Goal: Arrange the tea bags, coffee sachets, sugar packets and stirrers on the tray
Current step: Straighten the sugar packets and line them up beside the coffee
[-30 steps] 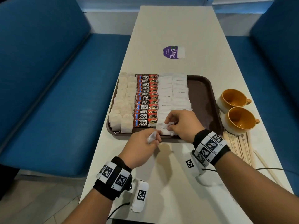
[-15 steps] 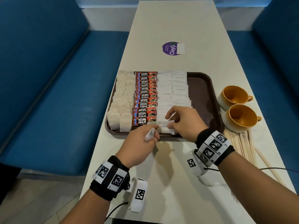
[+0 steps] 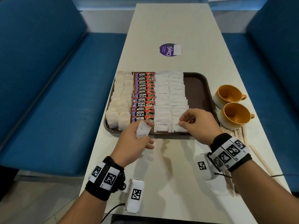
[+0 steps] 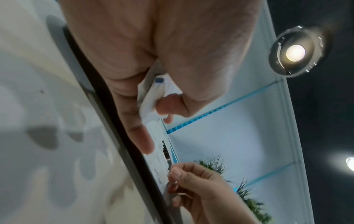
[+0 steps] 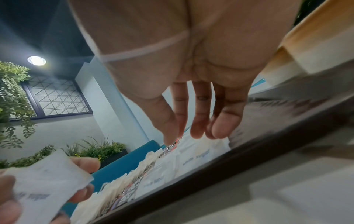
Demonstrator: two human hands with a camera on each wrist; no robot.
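One sugar packet [image 3: 142,129] is pinched in the left hand [image 3: 135,139] just before the tray [image 3: 198,88]; light, limp paper, best taken by an edge. Nothing is held by the relaxed right hand [image 3: 196,122].

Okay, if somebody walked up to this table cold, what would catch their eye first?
Probably the brown tray, packed in neat columns: tea bags leftmost, red coffee sachets next, white sugar packets beside them, the right strip bare. At its near edge the left hand holds one more sugar packet. Two orange cups stand right of the tray.
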